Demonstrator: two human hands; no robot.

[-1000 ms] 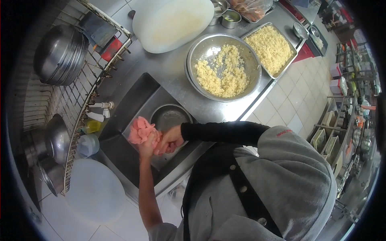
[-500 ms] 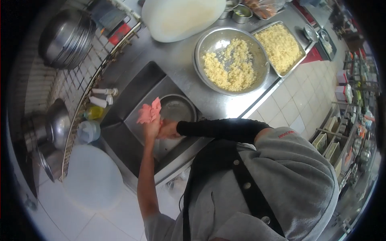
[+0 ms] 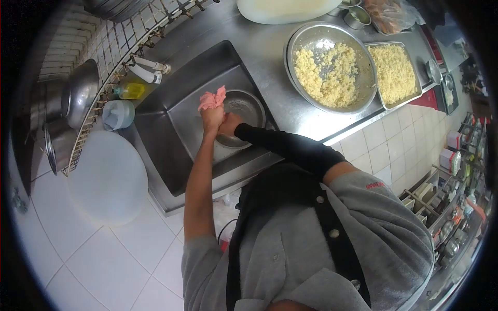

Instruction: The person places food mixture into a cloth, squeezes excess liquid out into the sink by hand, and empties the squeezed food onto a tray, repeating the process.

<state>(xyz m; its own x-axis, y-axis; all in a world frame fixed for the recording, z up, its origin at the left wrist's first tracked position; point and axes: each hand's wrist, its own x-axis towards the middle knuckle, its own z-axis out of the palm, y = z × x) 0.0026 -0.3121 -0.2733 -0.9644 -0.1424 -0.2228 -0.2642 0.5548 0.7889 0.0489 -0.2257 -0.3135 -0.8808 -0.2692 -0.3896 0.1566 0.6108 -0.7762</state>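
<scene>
Cloth [image 3: 212,96], pink and crumpled, pokes from the clenched left hand [image 3: 212,116] over the sink [image 3: 155,139]. The right hand [image 3: 230,124] presses against the left, its own grip unclear, near a round metal bowl [image 3: 248,107]

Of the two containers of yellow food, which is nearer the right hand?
The round bowl; the rectangular tray sits beyond it, farther from the right hand.
</scene>
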